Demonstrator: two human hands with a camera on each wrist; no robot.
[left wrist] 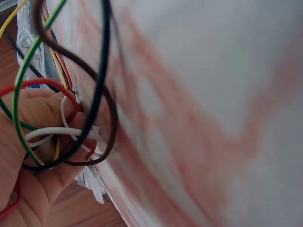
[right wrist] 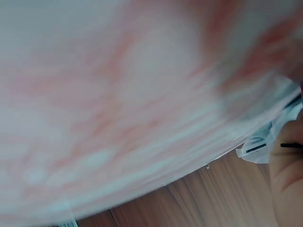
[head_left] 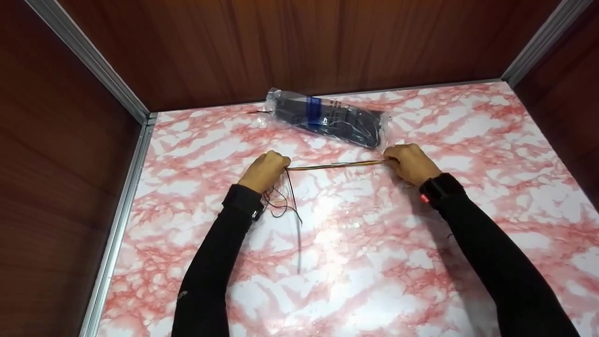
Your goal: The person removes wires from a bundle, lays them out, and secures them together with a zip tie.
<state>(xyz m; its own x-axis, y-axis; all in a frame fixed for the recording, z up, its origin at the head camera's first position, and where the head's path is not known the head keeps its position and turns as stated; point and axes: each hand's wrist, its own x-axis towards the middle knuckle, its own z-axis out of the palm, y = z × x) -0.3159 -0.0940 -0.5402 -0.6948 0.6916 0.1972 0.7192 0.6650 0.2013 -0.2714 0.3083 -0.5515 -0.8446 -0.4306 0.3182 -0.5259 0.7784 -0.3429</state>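
A bundle of thin coloured wires (head_left: 337, 165) stretches straight between my two hands above the table. My left hand (head_left: 266, 171) pinches its left end. In the left wrist view, loose red, white, black, brown and green-yellow wires (left wrist: 102, 90) loop around the left fingers (left wrist: 42, 111). A dark wire end (head_left: 294, 196) hangs below that hand in the head view. My right hand (head_left: 412, 164) pinches the right end of the bundle, its fingertips partly hidden. Only part of the right hand (right wrist: 286, 179) shows at the edge of the right wrist view, with a short black strand (right wrist: 291, 145) by it.
Beyond the hands lies a clear plastic bag (head_left: 346, 119) of black contents with a blue band, near the back wall. The table (head_left: 355, 281) has a red-and-white marbled top. Brown wood-grain panels (head_left: 299, 47) with metal edging enclose its back and sides.
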